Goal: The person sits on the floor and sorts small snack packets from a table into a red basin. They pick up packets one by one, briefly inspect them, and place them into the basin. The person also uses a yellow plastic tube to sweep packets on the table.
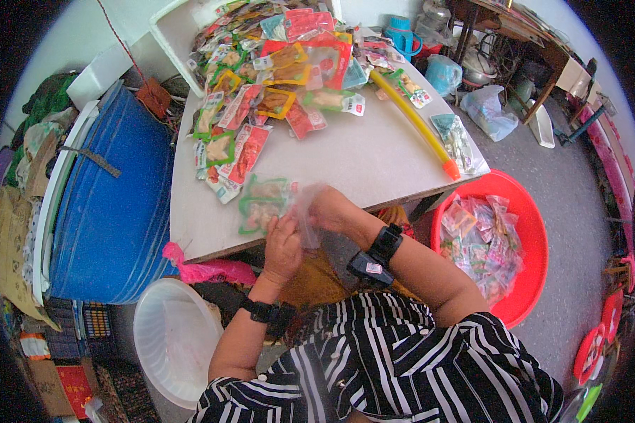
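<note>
At the table's near edge, my left hand (284, 246) pinches the side of a clear plastic bag (310, 230). Its fingertips also touch the lower right corner of some green-edged food packets (262, 205), which lie flat on the white tabletop (344, 153). My right hand (332, 210), blurred, grips the same bag from the other side; its fingertips are partly hidden by the film. Beyond both hands spreads a big heap of sealed food packets (283, 74) with red, yellow and green edges.
A yellow tube with an orange end (413, 124) lies across the table's right side, beside a teal packet (451, 138). On the floor at right, a red basin (534, 254) holds filled clear bags. At left stand a translucent white bucket (151, 338) and a big blue barrel (119, 211).
</note>
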Motion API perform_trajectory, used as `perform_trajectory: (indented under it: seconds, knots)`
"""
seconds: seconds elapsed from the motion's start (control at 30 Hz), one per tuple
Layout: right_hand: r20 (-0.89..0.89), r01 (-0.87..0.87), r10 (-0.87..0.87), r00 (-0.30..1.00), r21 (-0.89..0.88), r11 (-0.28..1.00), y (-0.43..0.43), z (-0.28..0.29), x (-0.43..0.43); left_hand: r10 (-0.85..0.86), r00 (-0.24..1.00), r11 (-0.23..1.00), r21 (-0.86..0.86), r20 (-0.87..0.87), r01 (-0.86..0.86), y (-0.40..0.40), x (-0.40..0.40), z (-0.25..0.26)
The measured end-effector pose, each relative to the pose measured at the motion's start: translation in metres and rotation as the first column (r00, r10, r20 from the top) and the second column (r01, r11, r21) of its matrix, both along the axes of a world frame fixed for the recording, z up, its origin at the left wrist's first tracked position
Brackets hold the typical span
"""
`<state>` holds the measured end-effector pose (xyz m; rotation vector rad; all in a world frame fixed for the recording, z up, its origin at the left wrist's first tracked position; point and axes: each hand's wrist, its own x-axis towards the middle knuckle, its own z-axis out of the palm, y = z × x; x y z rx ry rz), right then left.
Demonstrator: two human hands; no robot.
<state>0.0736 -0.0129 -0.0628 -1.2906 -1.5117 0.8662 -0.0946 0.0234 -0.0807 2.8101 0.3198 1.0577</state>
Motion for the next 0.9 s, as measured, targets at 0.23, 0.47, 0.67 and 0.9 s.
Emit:
perform_trajectory:
  seconds: [0.23, 0.47, 0.67, 0.9]
  knots:
    - [0.535, -0.024, -0.091, 0.84, 0.204, 0.979, -0.008, 0.01, 0.01, 0.075, 0.997, 0.996, 0.057, -0.009, -0.075, -0.002, 0.0, 0.003]
    - [-0.705, -0.003, -0.383, 0.597, -0.479, 0.878, -0.047, 0.036, 0.005, 0.155, 0.985, 0.981, 0.125, -0.071, -0.145, -0.008, 0.009, 0.016]
    - [-0.36, 0.328, -0.416, 0.835, -0.28, 0.902, -0.063, 0.027, 0.013, 0.064, 0.995, 0.997, -0.032, -0.074, -0.067, -0.01, 0.004, 0.037]
    - [-0.156, 0.384, -0.368, 0.917, 0.088, 0.919, -0.06, 0.07, 0.035, 0.178, 0.983, 0.687, -0.721, 0.046, -0.091, 0.009, -0.019, 0.119]
